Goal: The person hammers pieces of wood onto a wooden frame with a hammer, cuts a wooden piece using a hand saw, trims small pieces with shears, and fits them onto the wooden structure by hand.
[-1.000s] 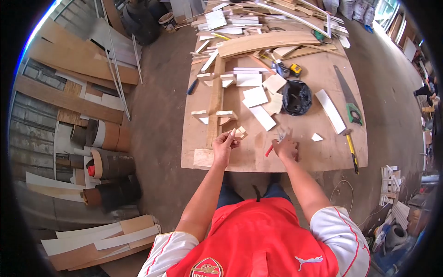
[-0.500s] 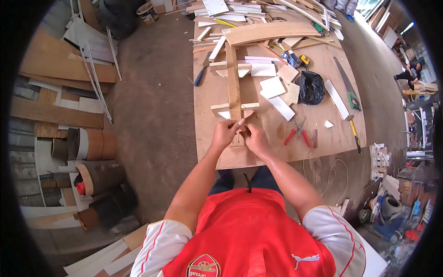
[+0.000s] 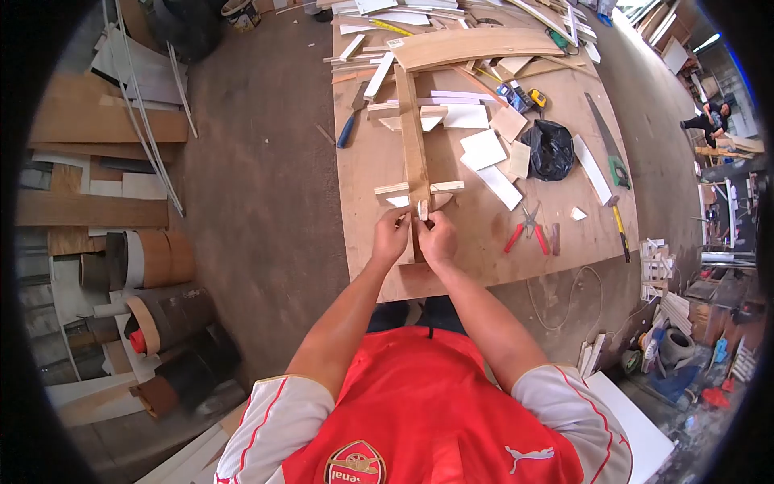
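Note:
A long narrow wooden strip [image 3: 413, 137] runs lengthwise along the workbench [image 3: 484, 250], lying over short wooden crosspieces [image 3: 447, 187]. At its near end my left hand [image 3: 392, 238] is closed in a pinch at the strip's left side; what its fingertips grip is hidden. My right hand [image 3: 439, 240] pinches a small wood block [image 3: 423, 209] with a pale face, upright above the strip. The two hands are close together, with fingertips almost meeting.
Pliers [image 3: 528, 231], a claw hammer [image 3: 619, 229], a handsaw [image 3: 609, 145] and a black plastic bag [image 3: 550, 152] lie to the right. A blue-handled tool [image 3: 347, 129] is at the left edge. Offcuts [image 3: 482, 149] and a curved board [image 3: 476, 47] lie farther back. Another person [image 3: 713, 121] sits far right.
My hands have moved slightly apart, and the small block now shows upright at my right fingertips. The view has shifted a little.

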### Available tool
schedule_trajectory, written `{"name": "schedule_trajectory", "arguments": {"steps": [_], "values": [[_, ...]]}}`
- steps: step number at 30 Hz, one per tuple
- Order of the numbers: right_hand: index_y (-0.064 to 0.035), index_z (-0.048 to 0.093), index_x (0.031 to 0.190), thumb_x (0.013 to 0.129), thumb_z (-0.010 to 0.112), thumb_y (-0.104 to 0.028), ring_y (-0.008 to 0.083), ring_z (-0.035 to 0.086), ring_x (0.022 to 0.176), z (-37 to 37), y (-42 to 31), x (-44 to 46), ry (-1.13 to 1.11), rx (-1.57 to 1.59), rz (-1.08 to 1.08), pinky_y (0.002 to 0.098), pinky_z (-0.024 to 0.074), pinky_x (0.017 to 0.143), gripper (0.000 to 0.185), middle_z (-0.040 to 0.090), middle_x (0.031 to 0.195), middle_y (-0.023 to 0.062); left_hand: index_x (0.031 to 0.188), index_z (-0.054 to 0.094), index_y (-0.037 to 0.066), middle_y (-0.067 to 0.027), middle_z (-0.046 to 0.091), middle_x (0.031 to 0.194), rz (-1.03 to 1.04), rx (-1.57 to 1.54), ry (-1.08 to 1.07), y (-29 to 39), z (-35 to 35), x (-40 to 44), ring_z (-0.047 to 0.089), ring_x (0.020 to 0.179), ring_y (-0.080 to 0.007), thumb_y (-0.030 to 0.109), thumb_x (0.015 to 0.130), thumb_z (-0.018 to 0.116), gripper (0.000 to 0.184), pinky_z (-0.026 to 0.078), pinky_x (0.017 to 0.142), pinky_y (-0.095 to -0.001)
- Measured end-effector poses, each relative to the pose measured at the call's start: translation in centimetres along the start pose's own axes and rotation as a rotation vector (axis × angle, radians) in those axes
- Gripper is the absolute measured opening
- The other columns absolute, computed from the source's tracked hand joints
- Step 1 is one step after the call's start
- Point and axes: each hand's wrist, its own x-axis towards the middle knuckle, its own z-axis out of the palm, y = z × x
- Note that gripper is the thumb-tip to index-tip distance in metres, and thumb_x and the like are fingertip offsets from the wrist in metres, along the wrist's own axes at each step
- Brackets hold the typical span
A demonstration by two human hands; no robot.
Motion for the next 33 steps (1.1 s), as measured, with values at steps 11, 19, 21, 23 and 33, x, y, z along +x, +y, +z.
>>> {"name": "schedule_trajectory", "arguments": {"steps": [11,19,21,23,33], "values": [[-0.0057,0.072,0.095,0.098,0.070,-0.028,0.0195,0.063,0.061,-0.3,1.9,1.3,-0.248,0.627,0.326,0.0363,0.0502,0.058,0.023,0.069,0.076,0.0054,0.130,0.066,-0.001,-0.0092,0.071,0.102,-0.240,-0.387,-0.067,1.1,0.3,0.5,0.064,0.084,-0.0150,0.022,0.109,0.053,0.035,0.053,0.076,-0.0306],[-0.0096,0.066,0.107,0.104,0.054,-0.032,0.0157,0.057,0.069,-8.4,-0.3,1.9,-0.556,1.465,0.734,0.0329,0.0478,0.065,0.025,0.061,0.077,0.0013,0.136,0.059,0.011,0.0019,0.062,0.093,-0.263,-0.896,-0.381,6.2,3.8,0.2,0.057,0.074,-0.0078,0.036,0.112,0.045,0.038,0.048,0.060,-0.0244],[-0.0098,0.066,0.106,0.104,0.052,-0.034,0.0181,0.057,0.069,-10.0,0.9,2.0,-0.629,1.501,0.746,0.0345,0.0475,0.066,0.028,0.059,0.076,0.0013,0.134,0.058,0.013,0.0021,0.060,0.090,-0.323,-0.932,-0.449,7.2,4.8,0.4,0.056,0.068,-0.0073,0.037,0.112,0.046,0.034,0.047,0.053,-0.0230],[-0.0097,0.065,0.103,0.105,0.048,-0.042,0.0214,0.055,0.068,-11.2,2.0,2.0,-0.675,1.502,0.741,0.0368,0.0470,0.069,0.037,0.057,0.074,0.0019,0.125,0.058,0.015,0.0016,0.059,0.080,-0.373,-0.930,-0.442,9.2,6.1,0.3,0.055,0.056,-0.0074,0.037,0.111,0.048,0.027,0.044,0.043,-0.0220],[-0.0057,0.067,0.089,0.101,0.058,-0.049,0.0166,0.061,0.064,-19.7,11.3,7.0,-0.477,0.610,0.599,0.0370,0.0492,0.061,0.046,0.062,0.070,0.0034,0.103,0.060,0.006,-0.0049,0.066,0.086,-0.322,-0.650,-0.180,10.8,14.8,1.9,0.064,0.068,-0.0127,0.038,0.108,0.056,0.033,0.057,0.064,-0.0303]]}}
